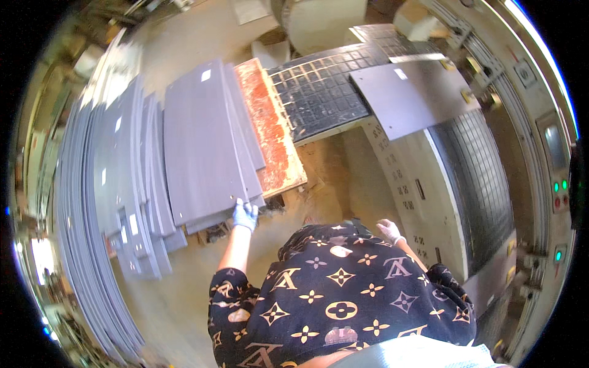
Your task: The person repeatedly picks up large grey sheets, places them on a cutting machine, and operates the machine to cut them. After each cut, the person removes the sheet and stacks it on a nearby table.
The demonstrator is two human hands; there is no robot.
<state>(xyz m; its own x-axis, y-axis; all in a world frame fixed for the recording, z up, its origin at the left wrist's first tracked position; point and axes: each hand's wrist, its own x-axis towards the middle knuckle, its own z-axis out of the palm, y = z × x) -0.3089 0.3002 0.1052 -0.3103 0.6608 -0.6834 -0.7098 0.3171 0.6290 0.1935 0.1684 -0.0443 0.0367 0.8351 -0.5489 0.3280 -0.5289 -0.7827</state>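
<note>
My left hand (245, 216), in a blue glove, is at the near right corner of a long grey panel (199, 141). Its fingers are on the panel's near edge and seem to grip it; the underside of the grip is hidden. This panel tops a small stack, and another grey panel shows along its right side. Off to the right, my right hand (389, 231) wears a pale glove and hangs beside the machine bed with loosely bent fingers, holding nothing.
Many grey panels (101, 184) stand in overlapping rows at the left. A worn reddish board (270, 122) lies beside the stack. Beyond it is a black gridded table (325, 92). Another grey panel (417, 95) rests across the machine bed (475, 178); a control panel (558, 165) is at far right.
</note>
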